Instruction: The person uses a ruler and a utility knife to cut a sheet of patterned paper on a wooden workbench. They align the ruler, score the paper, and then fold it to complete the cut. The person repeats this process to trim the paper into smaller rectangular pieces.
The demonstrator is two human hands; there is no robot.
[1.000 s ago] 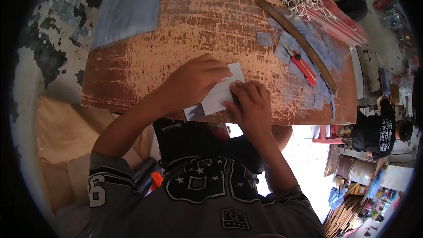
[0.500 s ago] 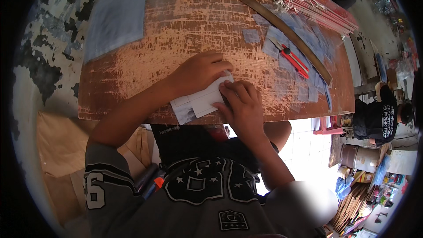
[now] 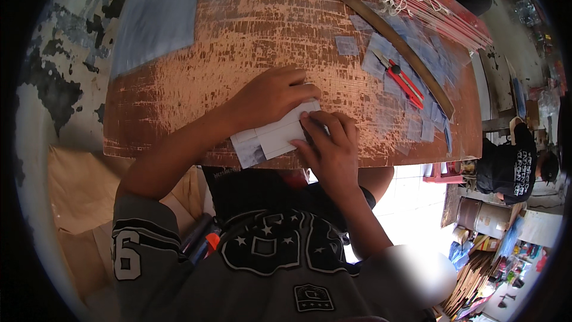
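A small white sheet (image 3: 281, 138), perhaps paper or card, lies at the table's front edge. Thin lines cross it, and a grey picture-like patch shows at its lower left corner. My left hand (image 3: 279, 96) lies across its far side, fingers curled down over the far edge; the fingertips are partly hidden. On the right edge, my right hand (image 3: 333, 146) grips the sheet with the thumb below and the bent fingers above. What lies beneath the sheet is hidden.
To the right lie a red utility knife (image 3: 405, 85), a curved brown strip (image 3: 396, 39) and many clear plastic pieces (image 3: 375, 53). Pink rods with white cords (image 3: 441, 18) sit farther back. A large bluish sheet (image 3: 158, 21) covers the far left. Another person (image 3: 509, 164) is at the right.
My right hand has shifted slightly along the sheet's right edge, and my left fingers reach a little farther right. The view has tilted slightly. Both hands stay on the sheet.
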